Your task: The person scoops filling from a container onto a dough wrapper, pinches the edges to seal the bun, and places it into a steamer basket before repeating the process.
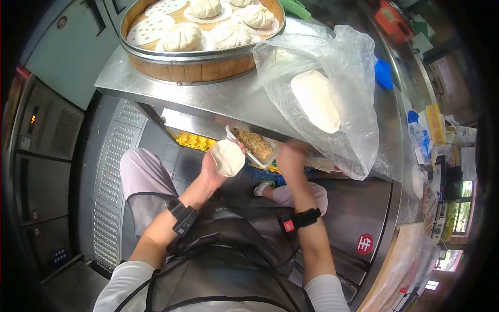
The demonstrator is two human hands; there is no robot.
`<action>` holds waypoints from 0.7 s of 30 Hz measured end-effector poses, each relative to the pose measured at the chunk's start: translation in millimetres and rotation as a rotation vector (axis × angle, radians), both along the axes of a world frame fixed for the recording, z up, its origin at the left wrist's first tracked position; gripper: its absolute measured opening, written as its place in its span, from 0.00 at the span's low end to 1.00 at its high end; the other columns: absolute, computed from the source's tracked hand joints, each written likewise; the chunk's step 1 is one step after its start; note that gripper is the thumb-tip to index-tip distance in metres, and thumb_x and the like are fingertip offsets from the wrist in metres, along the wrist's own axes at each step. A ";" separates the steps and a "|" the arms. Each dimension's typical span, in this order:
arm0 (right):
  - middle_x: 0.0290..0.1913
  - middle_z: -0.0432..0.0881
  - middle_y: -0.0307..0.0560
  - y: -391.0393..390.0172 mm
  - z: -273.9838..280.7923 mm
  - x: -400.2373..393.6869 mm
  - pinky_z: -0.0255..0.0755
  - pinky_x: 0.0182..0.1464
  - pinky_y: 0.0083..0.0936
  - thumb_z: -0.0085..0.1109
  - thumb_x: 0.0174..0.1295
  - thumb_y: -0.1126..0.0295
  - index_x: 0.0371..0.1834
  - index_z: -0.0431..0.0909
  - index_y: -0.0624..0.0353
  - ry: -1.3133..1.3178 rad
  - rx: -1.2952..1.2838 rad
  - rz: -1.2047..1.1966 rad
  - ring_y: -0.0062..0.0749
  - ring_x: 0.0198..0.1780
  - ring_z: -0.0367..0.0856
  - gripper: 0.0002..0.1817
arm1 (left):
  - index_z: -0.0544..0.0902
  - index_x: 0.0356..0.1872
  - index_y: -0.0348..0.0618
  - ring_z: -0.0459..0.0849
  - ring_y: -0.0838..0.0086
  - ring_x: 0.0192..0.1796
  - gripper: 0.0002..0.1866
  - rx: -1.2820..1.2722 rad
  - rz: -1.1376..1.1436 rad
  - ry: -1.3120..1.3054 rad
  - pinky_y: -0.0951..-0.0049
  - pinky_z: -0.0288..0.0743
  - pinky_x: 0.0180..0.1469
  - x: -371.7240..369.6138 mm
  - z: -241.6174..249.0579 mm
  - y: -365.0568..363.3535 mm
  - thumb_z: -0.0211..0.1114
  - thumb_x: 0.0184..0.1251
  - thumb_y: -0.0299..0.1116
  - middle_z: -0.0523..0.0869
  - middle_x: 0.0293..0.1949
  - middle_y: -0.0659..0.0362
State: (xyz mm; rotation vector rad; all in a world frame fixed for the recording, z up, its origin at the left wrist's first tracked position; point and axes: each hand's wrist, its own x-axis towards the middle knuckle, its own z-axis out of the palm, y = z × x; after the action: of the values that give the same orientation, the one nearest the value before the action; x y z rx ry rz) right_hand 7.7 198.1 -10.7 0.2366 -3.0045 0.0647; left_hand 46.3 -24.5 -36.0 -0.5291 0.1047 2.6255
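A round, flat dough wrapper (228, 158) rests in my left hand (210, 167), with the fingers curled under its edge. Just beyond it, a white tub (233, 133) of brown crumbly filling (253, 144) sits below the steel counter's edge. My right hand (291, 157) is at the right end of this tub. Motion blurs it and its fingers are partly hidden, so whether it holds something does not show. Above on the counter stands a round wooden steamer (192, 72) with several pleated buns (182, 37) on perforated paper rounds (150, 30).
On the steel counter (213, 99) a clear plastic bag (358, 99) covers a slab of pale dough (315, 101) and hangs over the edge. Yellow egg trays (195, 140) lie under the counter. A steel cabinet (47, 125) stands at the left, and a wooden board (387, 265) at the lower right.
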 end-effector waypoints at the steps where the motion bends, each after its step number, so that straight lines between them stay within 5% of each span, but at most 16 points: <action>1: 0.27 0.82 0.55 -4.7 -8.6 -4.3 0.74 0.37 0.42 0.53 0.51 0.74 0.40 0.84 0.51 -0.039 0.035 0.010 0.48 0.31 0.82 0.15 | 0.72 0.54 0.34 0.78 0.54 0.54 0.24 -0.014 0.029 -0.012 0.57 0.72 0.60 -4.9 -6.4 -2.0 0.34 0.72 0.42 0.80 0.50 0.45; 9: 0.34 0.81 0.63 -29.1 17.6 9.4 0.73 0.42 0.43 0.49 0.52 0.77 0.44 0.82 0.57 -0.307 -0.328 0.121 0.58 0.38 0.79 0.17 | 0.74 0.50 0.34 0.79 0.54 0.51 0.21 -0.111 0.068 -0.075 0.56 0.73 0.59 -10.8 -8.0 4.1 0.38 0.72 0.39 0.81 0.47 0.45; 14: 0.34 0.83 0.57 6.3 -2.3 13.6 0.73 0.39 0.33 0.50 0.57 0.77 0.44 0.81 0.61 -0.451 -0.814 0.080 0.43 0.38 0.82 0.14 | 0.74 0.51 0.33 0.78 0.53 0.54 0.22 -0.085 0.021 -0.072 0.55 0.70 0.61 -1.1 2.2 5.2 0.38 0.72 0.40 0.80 0.49 0.44; 21: 0.29 0.82 0.47 40.5 -18.4 19.8 0.71 0.36 0.23 0.51 0.60 0.77 0.44 0.82 0.63 -0.540 -0.997 -0.070 0.26 0.31 0.78 0.12 | 0.72 0.56 0.36 0.75 0.55 0.60 0.22 -0.099 0.092 -0.088 0.52 0.66 0.64 12.0 16.0 -8.5 0.38 0.72 0.39 0.77 0.56 0.47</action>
State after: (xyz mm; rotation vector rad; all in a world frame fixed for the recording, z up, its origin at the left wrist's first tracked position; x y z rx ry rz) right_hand 27.5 238.6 -29.1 -0.0088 -2.9789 1.7781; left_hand 58.3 -33.0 -20.0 -0.6988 0.1877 2.6922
